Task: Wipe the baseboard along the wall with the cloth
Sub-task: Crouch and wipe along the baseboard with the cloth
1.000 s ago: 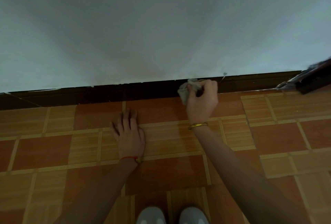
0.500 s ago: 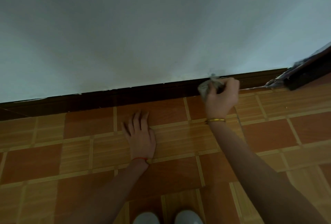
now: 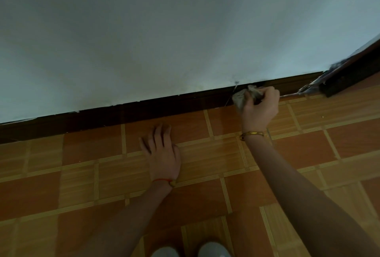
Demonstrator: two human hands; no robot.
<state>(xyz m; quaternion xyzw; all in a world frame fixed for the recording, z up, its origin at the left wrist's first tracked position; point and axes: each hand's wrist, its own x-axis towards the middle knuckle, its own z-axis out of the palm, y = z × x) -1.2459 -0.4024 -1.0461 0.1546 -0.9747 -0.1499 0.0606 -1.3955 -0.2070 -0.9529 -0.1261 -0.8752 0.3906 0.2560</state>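
Observation:
A dark brown baseboard [image 3: 127, 112] runs along the foot of the pale wall, rising toward the right. My right hand [image 3: 260, 108], with a gold bangle at the wrist, is closed around a crumpled grey cloth [image 3: 241, 97] and presses it against the baseboard right of centre. My left hand [image 3: 162, 154] lies flat, palm down, on the floor tiles in front of the baseboard, with a red string at the wrist.
The floor is orange and tan patterned tile [image 3: 216, 158]. A dark door frame or post [image 3: 349, 75] meets the baseboard at the far right, with scuffed paint at its foot. The toes of two light shoes [image 3: 189, 250] show at the bottom edge.
My right hand has slid the cloth to the right along the baseboard, toward the door frame. My left hand has stayed planted on the floor while the view shifted right.

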